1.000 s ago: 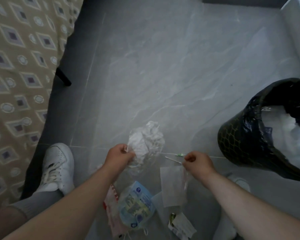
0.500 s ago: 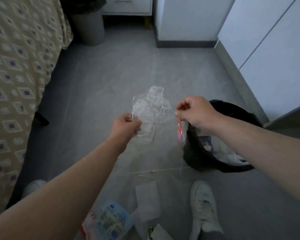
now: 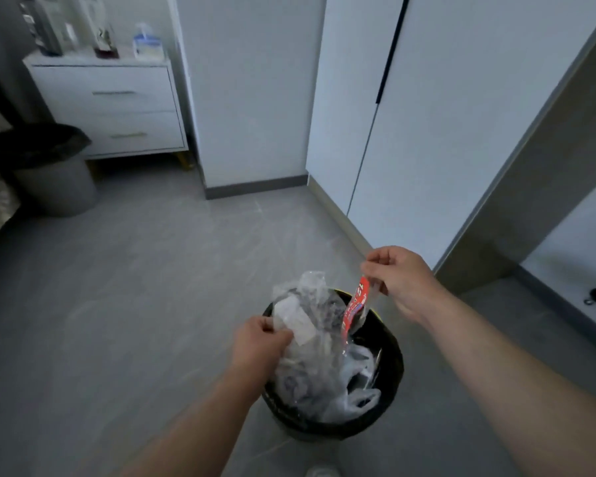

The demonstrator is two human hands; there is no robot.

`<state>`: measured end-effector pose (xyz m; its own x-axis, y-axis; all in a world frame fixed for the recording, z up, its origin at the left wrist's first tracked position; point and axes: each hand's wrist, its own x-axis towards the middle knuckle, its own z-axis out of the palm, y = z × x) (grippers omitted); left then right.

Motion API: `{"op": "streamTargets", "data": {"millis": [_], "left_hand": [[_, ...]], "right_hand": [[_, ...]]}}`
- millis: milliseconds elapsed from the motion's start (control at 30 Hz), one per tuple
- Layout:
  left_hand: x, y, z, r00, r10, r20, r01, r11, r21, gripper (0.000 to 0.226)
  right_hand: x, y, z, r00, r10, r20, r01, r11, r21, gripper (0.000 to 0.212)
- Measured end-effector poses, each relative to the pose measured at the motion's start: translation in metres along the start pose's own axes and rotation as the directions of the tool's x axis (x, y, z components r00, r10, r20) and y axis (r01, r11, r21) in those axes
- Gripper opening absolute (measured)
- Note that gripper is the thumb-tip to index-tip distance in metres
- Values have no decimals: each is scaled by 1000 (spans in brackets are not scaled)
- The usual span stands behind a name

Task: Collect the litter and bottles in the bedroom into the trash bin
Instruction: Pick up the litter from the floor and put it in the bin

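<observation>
The crumpled clear plastic (image 3: 312, 301) and the red-printed wrapper (image 3: 355, 309) now hang directly over the mouth of the trash bin (image 3: 395, 370), which already holds pale bags. Half a second ago both were held out over the bare floor beside it. The left hand (image 3: 258, 346) grips the plastic with its fingers curled round one edge. The right hand (image 3: 398, 280) pinches the top of the wrapper between thumb and fingers. Letting go looks like all that is left for these two pieces. The packets and papers seen on the floor a second ago are out of view and probably still to be collected. Farther off, bottles (image 3: 93, 29) stand on a nightstand (image 3: 107, 98).
</observation>
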<state>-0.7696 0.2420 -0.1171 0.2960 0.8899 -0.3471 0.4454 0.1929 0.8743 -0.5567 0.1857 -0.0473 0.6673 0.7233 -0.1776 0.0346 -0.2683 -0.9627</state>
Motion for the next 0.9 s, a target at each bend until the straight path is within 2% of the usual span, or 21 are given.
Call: {"op": "streamTargets", "data": {"millis": [167,267,333,400,467,533,567,633,667,700,767,833,900], "left_hand": [[4,-10,31,993,-13,117,-24,952,305,21],[-2,-11,28,985,103,142,-156,883,442,25],[-3,-21,16,955,260,143,-295,773,562,53],[-2,-32,2,927,302,223,-374,689,621,81],[0,-42,-7,919,206,335,-380,685,622,113],[0,-52,-10,910,143,390,-367,716,594,146],[1,-57,-10,910,146,388,-368,714,595,154],[2,-64,-11,914,192,359,-380,714,587,156],[3,-66,-11,913,206,353,-384,727,570,154],[3,-67,-12,910,212,357,-387,743,545,151],[4,-66,-13,901,213,377,-394,764,510,140],[5,-68,-14,898,215,385,-400,764,506,132],[7,-74,-14,895,224,385,-408,762,504,129]], "right_hand": [[12,13,-14,998,52,-22,-50,995,82,16],[13,15,-10,998,66,-4,-65,993,103,13],[11,15,-6,999,46,19,-47,996,70,13],[7,18,1,999,-7,53,7,1000,3,15],[2,22,13,996,-50,76,57,994,-94,22],[-5,30,28,993,-47,110,70,973,-220,40],[-9,37,36,989,-38,141,76,958,-275,47],[-19,57,52,971,8,240,90,914,-395,47],[-23,72,59,951,20,309,143,857,-496,49],[-25,88,67,918,28,396,242,752,-614,50],[-25,118,77,841,134,525,406,485,-774,57],[-21,139,84,819,282,500,419,301,-857,62],[-17,155,88,801,368,472,429,197,-882,61]]}}
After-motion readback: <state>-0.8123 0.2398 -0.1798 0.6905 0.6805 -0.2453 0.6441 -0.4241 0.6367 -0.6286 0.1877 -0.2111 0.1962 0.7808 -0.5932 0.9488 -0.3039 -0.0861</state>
